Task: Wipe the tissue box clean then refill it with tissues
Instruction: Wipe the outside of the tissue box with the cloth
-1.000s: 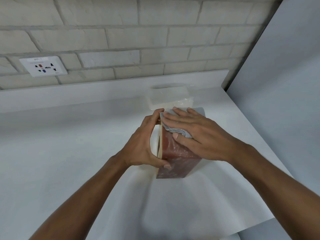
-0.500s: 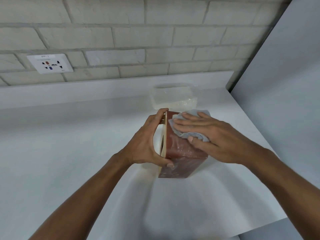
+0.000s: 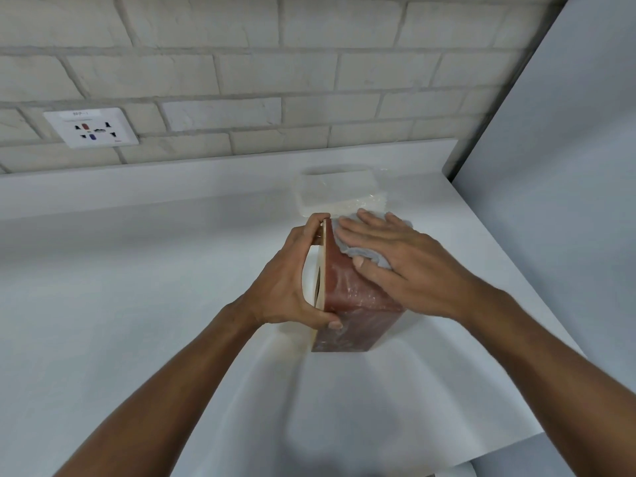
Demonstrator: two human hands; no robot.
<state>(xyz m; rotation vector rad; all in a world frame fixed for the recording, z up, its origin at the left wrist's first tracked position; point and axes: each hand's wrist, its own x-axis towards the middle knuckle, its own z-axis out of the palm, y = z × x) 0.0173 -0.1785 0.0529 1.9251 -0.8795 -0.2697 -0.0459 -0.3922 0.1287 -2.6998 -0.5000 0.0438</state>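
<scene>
A reddish-brown tissue box stands on its side on a white sheet, its pale slotted face turned left. My left hand grips that left edge, thumb at the near corner and fingers over the far corner. My right hand lies flat with straight fingers on a grey cloth, pressing it against the upturned side of the box near its far end. A clear plastic pack of white tissues lies on the counter just behind the box.
The white counter runs left to a brick wall with a power socket. A grey panel rises along the right side. The white sheet under the box reaches the counter's near edge.
My right hand has slid the grey cloth along the box's upper side toward its far end. My left hand has kept its grip on the left edge.
</scene>
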